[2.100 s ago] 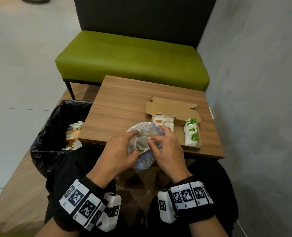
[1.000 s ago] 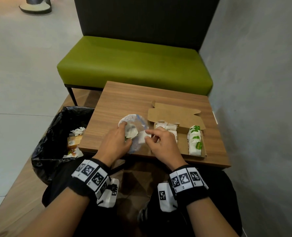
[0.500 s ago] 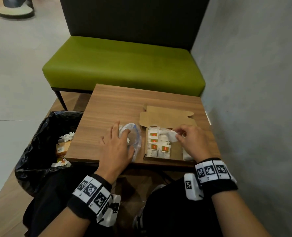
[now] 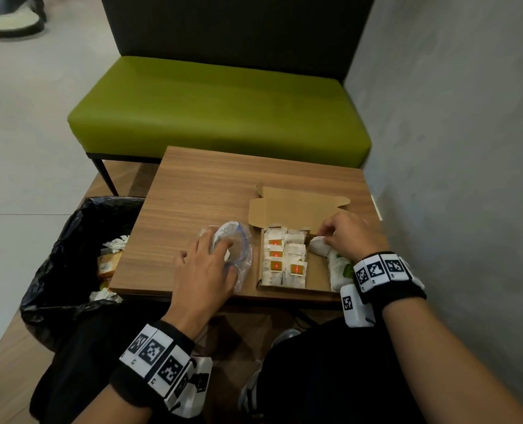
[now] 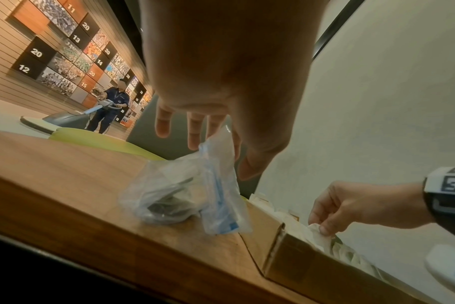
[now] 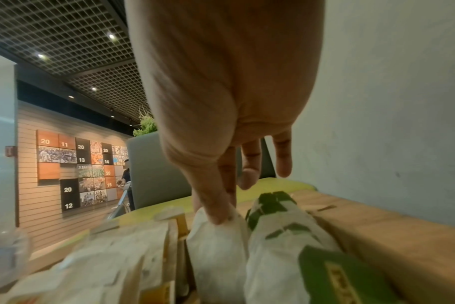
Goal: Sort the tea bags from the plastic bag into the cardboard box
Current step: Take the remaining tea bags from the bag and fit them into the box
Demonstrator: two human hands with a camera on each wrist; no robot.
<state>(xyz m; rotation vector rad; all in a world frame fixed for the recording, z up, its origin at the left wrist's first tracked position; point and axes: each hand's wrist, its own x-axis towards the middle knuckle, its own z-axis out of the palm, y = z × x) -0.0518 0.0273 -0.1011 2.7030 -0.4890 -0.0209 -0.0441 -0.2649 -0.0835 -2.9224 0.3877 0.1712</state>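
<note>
One tea bag pinched in your right hand is going into the cardboard box; next, let go, while your relaxed left hand steadies the plastic bag.

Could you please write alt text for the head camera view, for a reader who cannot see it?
The right hand pinches a white tea bag over the open cardboard box, while the left hand rests on the plastic bag on a wooden table.
</note>
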